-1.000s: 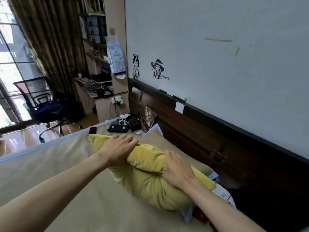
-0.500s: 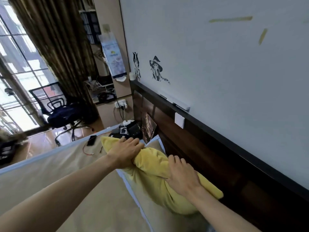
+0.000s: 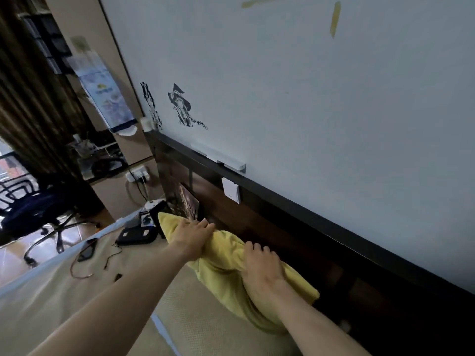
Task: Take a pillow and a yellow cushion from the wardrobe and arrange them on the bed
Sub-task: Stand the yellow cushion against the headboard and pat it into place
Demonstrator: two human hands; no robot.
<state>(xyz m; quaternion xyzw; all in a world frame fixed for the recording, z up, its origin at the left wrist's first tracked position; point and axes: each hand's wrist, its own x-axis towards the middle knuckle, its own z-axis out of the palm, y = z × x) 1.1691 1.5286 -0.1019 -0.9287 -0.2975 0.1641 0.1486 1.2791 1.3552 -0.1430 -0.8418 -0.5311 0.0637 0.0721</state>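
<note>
At the centre of the frame, against the dark wooden headboard, the yellow cushion stands on its edge on top of a beige pillow that lies flat on the bed. Both hands press on the cushion's upper edge. The left hand grips the end nearer the upper left, fingers curled over the fabric and closed on it; the right hand clamps the lower-right part, its fingers dug into the soft cloth so that folds bunch up between the two hands. Both bare forearms reach in from the bottom of the frame.

Left of the cushion, on the bed's far corner, lie a flat black device, a dark phone and a thin red cable — all apart from the cushion, though the black device lies near its far tip. A dark picture panel leans against the headboard just behind the left hand. Above the headboard runs a pale wall with two black figure stickers, a white switch plate and strips of yellowish tape in the upper right. In the left of the frame stand a black office chair and brown curtains — the desk beyond them is too blurred to read.
</note>
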